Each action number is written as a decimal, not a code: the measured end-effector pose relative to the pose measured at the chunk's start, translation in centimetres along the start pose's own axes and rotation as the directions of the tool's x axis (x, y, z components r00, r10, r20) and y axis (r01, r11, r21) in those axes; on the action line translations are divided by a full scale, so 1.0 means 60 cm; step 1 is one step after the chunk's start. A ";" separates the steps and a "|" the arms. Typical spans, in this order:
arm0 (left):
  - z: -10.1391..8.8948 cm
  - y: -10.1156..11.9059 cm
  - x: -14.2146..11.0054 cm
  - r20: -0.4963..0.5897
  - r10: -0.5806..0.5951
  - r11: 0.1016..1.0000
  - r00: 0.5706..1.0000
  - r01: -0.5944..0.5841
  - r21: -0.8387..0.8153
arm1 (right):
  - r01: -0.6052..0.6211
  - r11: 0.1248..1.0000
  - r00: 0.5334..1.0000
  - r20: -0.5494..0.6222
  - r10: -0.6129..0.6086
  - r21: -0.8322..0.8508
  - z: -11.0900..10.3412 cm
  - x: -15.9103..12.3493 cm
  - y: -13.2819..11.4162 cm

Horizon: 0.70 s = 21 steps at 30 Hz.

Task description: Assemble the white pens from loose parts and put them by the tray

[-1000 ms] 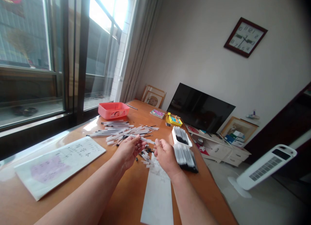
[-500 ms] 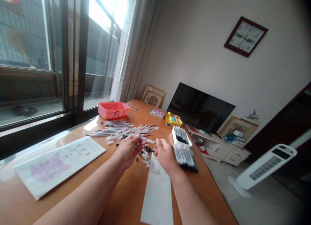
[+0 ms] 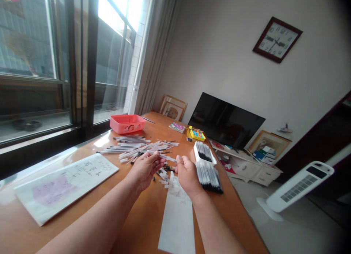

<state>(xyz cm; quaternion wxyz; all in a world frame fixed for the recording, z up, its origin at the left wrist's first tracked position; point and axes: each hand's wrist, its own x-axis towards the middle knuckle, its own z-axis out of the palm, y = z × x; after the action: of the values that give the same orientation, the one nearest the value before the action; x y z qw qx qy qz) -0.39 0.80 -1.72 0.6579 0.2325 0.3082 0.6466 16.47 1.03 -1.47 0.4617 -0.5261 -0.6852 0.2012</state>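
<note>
My left hand pinches a slim, clear-white pen between thumb and fingers. At the pen's other end, my right hand is closed with thumb against forefinger; its tip is hidden there. Beneath and just beyond the hands lie loose white pen caps and small black parts. A spread of pen barrels, some with black ends, covers the table past my left hand. To the right of my right hand is a bundle of black-ended pens, and behind it a white box filled with similar pens.
A red-pink plastic basket stands at the table's far left. A notebook lies near left, and a long paper strip lies between my forearms. Farther back are a yellow box and a colourful booklet. The table's right edge slopes away toward the floor.
Both hands keep nearly the same pose on the pen. The whole view has shifted very slightly; nothing else has visibly moved.
</note>
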 end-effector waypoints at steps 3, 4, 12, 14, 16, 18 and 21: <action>0.001 0.001 -0.001 -0.017 0.010 1.000 1.000 -0.010 0.002 | -0.064 0.995 0.997 0.041 0.062 0.073 0.003 0.000 0.002; 0.000 0.002 0.000 -0.031 0.013 1.000 0.999 -0.013 0.000 | -0.053 0.995 0.997 0.053 0.049 0.081 0.002 -0.001 0.001; -0.007 0.003 0.006 -0.044 -0.001 1.000 0.999 0.000 -0.030 | 0.062 0.994 0.996 0.052 -0.067 0.093 -0.003 -0.007 -0.009; -0.005 0.003 0.004 -0.004 0.001 1.000 1.000 -0.001 -0.031 | -0.026 0.976 0.998 0.057 0.014 0.216 0.002 -0.005 -0.007; -0.003 0.004 0.002 0.037 0.012 0.999 0.999 -0.011 -0.032 | -0.177 0.901 0.983 0.112 0.144 0.395 0.007 -0.003 -0.006; -0.001 0.005 0.001 0.072 0.023 1.000 0.997 -0.021 -0.023 | -0.320 0.778 0.947 0.194 0.255 0.541 0.009 0.000 -0.008; -0.001 0.005 0.001 0.088 0.024 1.000 0.996 -0.022 -0.015 | -0.395 0.683 0.919 0.259 0.298 0.615 0.005 0.002 -0.013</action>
<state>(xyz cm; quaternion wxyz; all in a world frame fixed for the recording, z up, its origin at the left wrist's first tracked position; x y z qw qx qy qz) -0.63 0.85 -1.54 0.6650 0.2596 0.2716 0.6454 15.79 0.89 -0.97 0.5213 -0.4354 -0.4885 0.5477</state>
